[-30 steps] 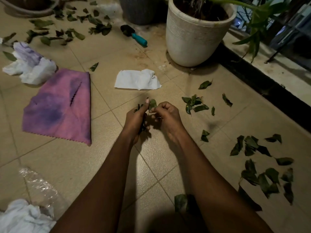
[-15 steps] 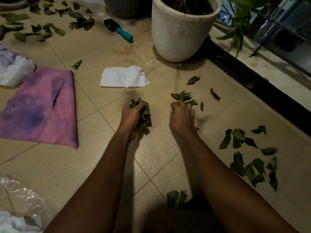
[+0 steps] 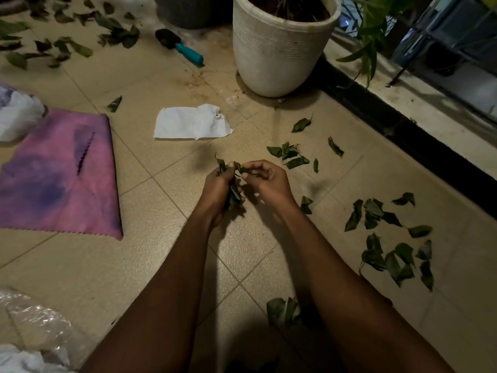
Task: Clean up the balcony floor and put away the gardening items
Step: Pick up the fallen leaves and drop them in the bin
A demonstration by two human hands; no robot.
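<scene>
My left hand grips a bunch of green leaves just above the tiled floor. My right hand is right beside it and pinches a single leaf against the top of that bunch. More loose leaves lie on the tiles: a small cluster just beyond my right hand, a larger scatter to the right, a few by my right forearm, and several at the far left. A trowel with a teal handle lies at the back.
A white ribbed plant pot stands at the back, next to a dark raised ledge. A white paper sheet and a pink-purple cloth lie on the floor. Clear plastic and white bags sit at the left.
My right hand reached to the floor near the leaf cluster half a second ago, then came back with a leaf to meet the bunch in my left hand.
</scene>
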